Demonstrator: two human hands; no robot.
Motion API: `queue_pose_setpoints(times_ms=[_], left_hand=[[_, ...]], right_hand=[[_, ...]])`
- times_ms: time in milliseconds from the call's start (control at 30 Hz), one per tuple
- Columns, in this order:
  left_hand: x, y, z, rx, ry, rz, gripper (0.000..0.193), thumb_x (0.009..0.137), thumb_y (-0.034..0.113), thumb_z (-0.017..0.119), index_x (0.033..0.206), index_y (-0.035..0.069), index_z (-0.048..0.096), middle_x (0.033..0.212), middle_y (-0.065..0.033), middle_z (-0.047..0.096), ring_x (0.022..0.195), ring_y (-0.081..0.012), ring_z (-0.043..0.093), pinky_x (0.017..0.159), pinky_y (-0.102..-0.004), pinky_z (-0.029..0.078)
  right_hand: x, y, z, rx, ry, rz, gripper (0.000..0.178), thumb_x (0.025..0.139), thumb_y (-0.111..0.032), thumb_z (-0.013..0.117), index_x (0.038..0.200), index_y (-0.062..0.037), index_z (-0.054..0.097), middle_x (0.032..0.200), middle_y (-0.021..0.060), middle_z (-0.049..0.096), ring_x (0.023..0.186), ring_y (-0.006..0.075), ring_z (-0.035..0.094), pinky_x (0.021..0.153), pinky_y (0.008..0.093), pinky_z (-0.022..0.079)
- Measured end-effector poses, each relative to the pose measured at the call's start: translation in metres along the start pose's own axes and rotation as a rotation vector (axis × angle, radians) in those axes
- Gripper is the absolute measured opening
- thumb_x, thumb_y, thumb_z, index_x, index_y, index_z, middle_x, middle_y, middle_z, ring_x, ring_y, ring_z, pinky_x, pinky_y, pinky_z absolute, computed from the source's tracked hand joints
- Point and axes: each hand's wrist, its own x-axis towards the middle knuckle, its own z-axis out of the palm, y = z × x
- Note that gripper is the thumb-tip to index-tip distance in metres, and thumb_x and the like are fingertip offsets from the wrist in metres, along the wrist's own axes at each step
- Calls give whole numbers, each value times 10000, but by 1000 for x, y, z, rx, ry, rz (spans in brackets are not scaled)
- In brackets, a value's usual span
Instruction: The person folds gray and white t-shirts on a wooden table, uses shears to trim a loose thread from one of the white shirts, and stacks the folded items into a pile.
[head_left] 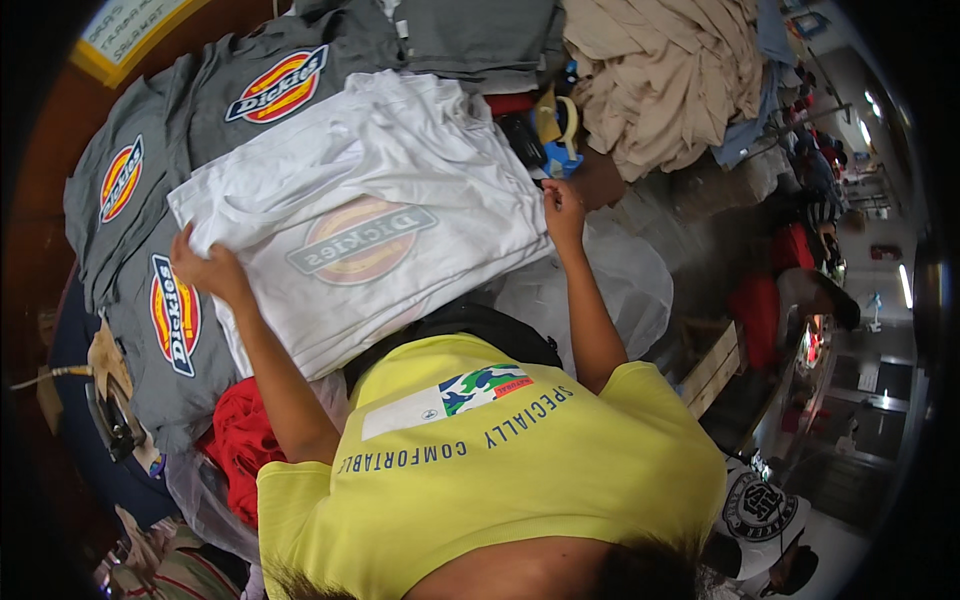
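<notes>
My white T-shirt (380, 200) lies flat, face down atop grey shirts (190, 120), its round red-and-yellow logo showing through reversed.

A rectangular sign (130, 35) sits at the top left corner — white face, yellow border — tilted; its lettering is too small to read.

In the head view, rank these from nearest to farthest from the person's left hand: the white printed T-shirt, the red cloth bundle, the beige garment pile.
1. White printed T-shirt: in the grip of the left hand, at its edge.
2. Red cloth bundle: below the hand, beside the forearm.
3. Beige garment pile: far across, upper right.
</notes>
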Motion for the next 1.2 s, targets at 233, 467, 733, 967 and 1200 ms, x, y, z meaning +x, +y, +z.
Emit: queue_pose_setpoints(times_ms=[233, 467, 733, 967, 1200], left_hand=[[-102, 248, 116, -405, -787, 623, 309, 770, 110, 561, 1077, 130, 579, 1260, -93, 465, 1219, -307, 385, 998, -560, 250], [-136, 267, 178, -333, -1254, 849, 357, 835, 323, 522, 1162, 184, 564, 1156, -77, 543, 1135, -268, 469, 952, -503, 318], [-142, 253, 146, -159, -915, 678, 384, 820, 402, 513, 1033, 94, 599, 987, -94, 589, 1019, -275, 510, 850, -443, 370], [-139, 253, 144, 146, -900, 454, 528, 785, 398, 559, 1224, 111, 490, 890, -109, 614, 882, -299, 569, 780, -451, 406], [-150, 272, 165, 219, -868, 396, 634, 736, 328, 627, 1304, 148, 409, 1036, -99, 579, 1017, -280, 514, 847, -475, 376]], right_hand=[[-14, -37, 23, -14, -122, -147, 322, 807, -277, 610, 1010, -27, 603, 868, 175, 636, 816, 351, 596, 737, 410, 462], [-14, -36, 15, 56, -354, -207, 250, 857, -230, 553, 984, -22, 611, 869, 131, 628, 801, 243, 593, 722, 343, 455], [14, 20, -6, -340, -245, -292, 309, 748, -248, 660, 1030, -136, 606, 1108, 55, 541, 1038, 279, 478, 818, 430, 413], [3, 28, -35, -342, -278, -265, 403, 673, -127, 646, 1059, -89, 537, 1006, 95, 494, 952, 330, 497, 783, 430, 435], [3, 76, -87, -395, 53, 31, 429, 743, -165, 594, 1146, -49, 501, 1054, 135, 509, 913, 350, 539, 771, 430, 454]])
